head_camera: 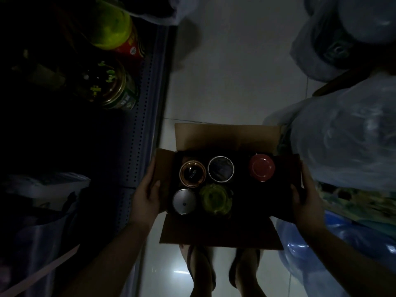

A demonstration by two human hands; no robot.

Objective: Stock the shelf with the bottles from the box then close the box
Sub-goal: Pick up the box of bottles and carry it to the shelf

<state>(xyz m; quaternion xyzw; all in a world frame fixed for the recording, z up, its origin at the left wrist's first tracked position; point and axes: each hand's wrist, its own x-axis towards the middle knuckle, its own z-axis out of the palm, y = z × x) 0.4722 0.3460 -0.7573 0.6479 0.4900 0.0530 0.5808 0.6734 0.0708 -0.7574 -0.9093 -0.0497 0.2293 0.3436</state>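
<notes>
An open cardboard box (222, 230) hangs in front of me, all flaps folded out. My left hand (147, 194) grips its left side flap and my right hand (306, 196) grips its right side. Inside stand several bottles seen from above: an orange-rimmed lid (192, 173), a silver-rimmed dark lid (220, 168), a red cap (261, 167), a grey cap (184, 201) and a green cap (215, 198). On the left is the dark shelf (147, 99), with a green-capped bottle (115, 24) and a gold-lidded jar (109, 84) on it.
Large plastic bags (347, 133) crowd the right side, with a blue one (334, 243) lower down. More bagged goods (42, 189) lie on the lower left of the shelf. My sandalled feet (222, 269) stand on pale floor tiles below the box.
</notes>
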